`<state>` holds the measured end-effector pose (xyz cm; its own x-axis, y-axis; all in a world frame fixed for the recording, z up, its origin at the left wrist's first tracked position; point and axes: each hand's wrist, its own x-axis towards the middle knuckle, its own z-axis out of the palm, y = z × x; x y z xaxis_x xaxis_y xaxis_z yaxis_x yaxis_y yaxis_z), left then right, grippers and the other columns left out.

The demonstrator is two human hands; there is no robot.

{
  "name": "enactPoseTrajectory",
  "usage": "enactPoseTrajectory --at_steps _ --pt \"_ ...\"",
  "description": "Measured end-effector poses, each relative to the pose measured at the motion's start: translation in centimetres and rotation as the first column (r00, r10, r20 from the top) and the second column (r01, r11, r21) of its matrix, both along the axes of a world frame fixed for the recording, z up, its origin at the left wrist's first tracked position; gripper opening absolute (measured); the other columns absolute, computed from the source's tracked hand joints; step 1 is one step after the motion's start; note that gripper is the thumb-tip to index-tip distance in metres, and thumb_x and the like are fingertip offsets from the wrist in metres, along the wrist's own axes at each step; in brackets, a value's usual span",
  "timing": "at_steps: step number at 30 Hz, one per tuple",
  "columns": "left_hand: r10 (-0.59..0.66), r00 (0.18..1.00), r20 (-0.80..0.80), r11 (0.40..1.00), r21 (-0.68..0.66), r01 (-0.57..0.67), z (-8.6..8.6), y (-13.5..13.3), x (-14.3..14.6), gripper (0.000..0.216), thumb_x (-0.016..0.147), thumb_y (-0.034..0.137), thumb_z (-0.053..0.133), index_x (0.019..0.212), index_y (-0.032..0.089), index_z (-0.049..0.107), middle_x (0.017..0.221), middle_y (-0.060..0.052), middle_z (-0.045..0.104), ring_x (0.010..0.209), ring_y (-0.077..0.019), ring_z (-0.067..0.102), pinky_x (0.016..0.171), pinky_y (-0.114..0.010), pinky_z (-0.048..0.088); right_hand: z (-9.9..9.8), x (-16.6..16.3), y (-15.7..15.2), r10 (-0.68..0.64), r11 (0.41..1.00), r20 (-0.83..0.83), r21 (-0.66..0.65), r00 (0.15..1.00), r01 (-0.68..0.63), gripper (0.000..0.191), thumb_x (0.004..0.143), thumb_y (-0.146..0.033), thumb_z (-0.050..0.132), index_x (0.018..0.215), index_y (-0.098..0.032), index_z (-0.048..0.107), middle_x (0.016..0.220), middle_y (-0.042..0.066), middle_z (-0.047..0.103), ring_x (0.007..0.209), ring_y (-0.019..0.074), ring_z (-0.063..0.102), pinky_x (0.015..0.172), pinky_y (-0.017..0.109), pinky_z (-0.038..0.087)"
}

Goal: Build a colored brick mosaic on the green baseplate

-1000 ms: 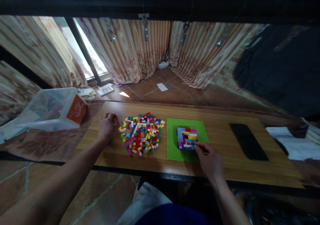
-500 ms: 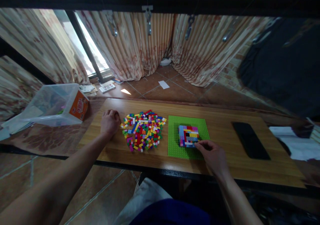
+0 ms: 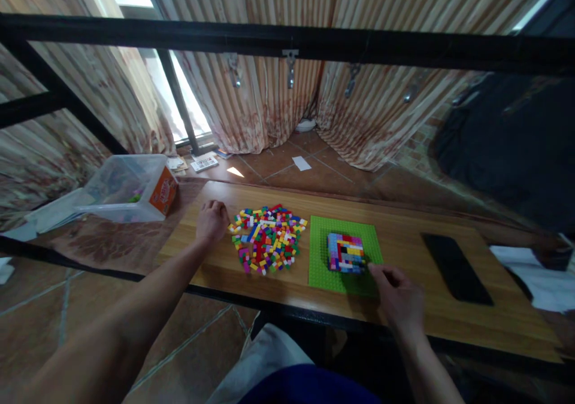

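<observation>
A square build of multicoloured toy bricks (image 3: 345, 252), with a small dark gap near its middle, stands on a green baseplate (image 3: 318, 275). Just off the build's near right corner is my right hand (image 3: 399, 296), thumb and forefinger pinched over the plate's edge; anything between the fingertips is too small to make out. My left hand (image 3: 212, 219) rests on the table, fingers curled in, at the left side of a loose pile of small toy bricks (image 3: 267, 236). What its fingers may hold is hidden.
A black phone-like slab (image 3: 456, 267) lies on the wooden table (image 3: 399, 230) to the right, with white papers (image 3: 534, 272) beyond it. At left stands a clear plastic bin (image 3: 128, 185) with an orange label. A dark metal bar (image 3: 269, 39) crosses above.
My right hand has drawn back slightly from the build's near right corner, leaving a small gap. My left hand stays beside the pile. The camera view has shifted a little.
</observation>
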<state>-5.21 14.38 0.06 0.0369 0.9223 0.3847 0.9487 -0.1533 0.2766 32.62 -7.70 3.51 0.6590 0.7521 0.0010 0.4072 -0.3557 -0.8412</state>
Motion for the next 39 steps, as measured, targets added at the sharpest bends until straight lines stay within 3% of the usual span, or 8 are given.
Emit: enactPoseTrajectory --at_steps 2,4,7,10,15,20,25,39 --pt "-0.005 1.0 0.006 1.0 -0.006 0.005 0.0 0.0 0.0 0.024 0.084 0.019 0.041 0.089 0.017 0.065 0.095 -0.012 0.063 0.098 -0.0274 0.056 0.09 -0.039 0.045 0.4 -1.7 -0.7 -0.018 0.998 0.018 0.055 1.0 0.017 0.035 0.075 -0.053 0.062 0.077 -0.019 0.069 0.076 0.005 0.07 0.075 0.0229 0.064 0.07 0.033 0.047" --pt "-0.008 1.0 0.01 1.0 -0.008 0.008 -0.1 -0.1 -0.1 0.025 0.084 0.018 0.041 0.09 0.016 0.065 0.096 -0.013 0.063 0.099 -0.0278 0.055 0.09 -0.04 0.044 0.6 -4.0 -1.2 0.14 0.985 0.042 0.093 0.989 -0.144 0.031 0.078 -0.05 0.06 0.079 -0.021 0.069 0.083 0.005 0.07 0.083 0.0227 0.064 0.075 0.033 0.048" --pt "-0.004 1.0 0.015 1.0 -0.008 0.004 -0.1 -0.1 -0.1 0.024 0.084 0.018 0.042 0.091 0.016 0.065 0.098 -0.013 0.063 0.101 -0.0283 0.055 0.09 -0.04 0.045 0.5 -7.3 -1.1 0.415 0.901 0.088 0.098 0.905 -0.423 0.028 0.086 -0.045 0.052 0.085 -0.023 0.069 0.092 0.006 0.069 0.088 0.0216 0.063 0.079 0.033 0.048" --pt "0.001 1.0 0.02 1.0 -0.011 -0.001 -0.2 -0.2 -0.1 0.022 0.084 0.018 0.043 0.089 0.017 0.064 0.097 -0.013 0.062 0.1 -0.0279 0.055 0.09 -0.04 0.045 -0.2 -9.4 0.2 0.515 0.846 0.156 0.065 0.843 -0.529 0.026 0.09 -0.037 0.047 0.095 -0.022 0.068 0.096 0.007 0.068 0.088 0.0212 0.063 0.078 0.034 0.049" --pt "0.0 0.999 0.04 1.0 -0.011 0.0 -0.2 -0.2 0.0 0.02 0.084 0.017 0.044 0.088 0.017 0.064 0.095 -0.012 0.062 0.098 -0.027 0.055 0.09 -0.04 0.044 -1.1 -10.2 3.9 0.512 0.836 0.329 0.02 0.793 -0.548 0.027 0.09 -0.028 0.044 0.102 -0.02 0.066 0.099 0.009 0.066 0.093 0.0222 0.061 0.083 0.036 0.048" --pt "-0.003 0.998 0.068 1.0 -0.017 0.004 -0.3 -0.1 0.1 0.02 0.084 0.017 0.043 0.087 0.017 0.063 0.095 -0.012 0.061 0.099 -0.0271 0.055 0.089 -0.039 0.044 -1.3 -10.7 6.3 0.569 0.803 0.402 -0.084 0.717 -0.59 0.028 0.091 -0.024 0.043 0.106 -0.019 0.066 0.098 0.009 0.065 0.094 0.0226 0.06 0.087 0.037 0.046" --pt "-0.001 0.998 0.059 1.0 -0.012 0.001 -0.4 -0.1 0.0 0.02 0.084 0.016 0.044 0.087 0.018 0.063 0.096 -0.012 0.061 0.1 -0.0272 0.054 0.089 -0.04 0.044 -1.8 -11.3 6.8 0.622 0.764 0.412 -0.136 0.665 -0.63 0.029 0.092 -0.022 0.043 0.108 -0.021 0.067 0.099 0.008 0.063 0.094 0.0212 0.059 0.084 0.033 0.045" --pt "-0.006 0.997 0.076 1.0 -0.018 0.007 -0.3 -0.2 0.0 0.02 0.083 0.015 0.044 0.088 0.018 0.063 0.097 -0.012 0.061 0.101 -0.0277 0.054 0.089 -0.041 0.044 -1.5 -10.8 7.5 0.648 0.754 0.399 -0.216 0.648 -0.621 0.021 0.087 -0.021 0.049 0.098 -0.023 0.066 0.097 0.008 0.064 0.092 0.0234 0.059 0.082 0.035 0.044"
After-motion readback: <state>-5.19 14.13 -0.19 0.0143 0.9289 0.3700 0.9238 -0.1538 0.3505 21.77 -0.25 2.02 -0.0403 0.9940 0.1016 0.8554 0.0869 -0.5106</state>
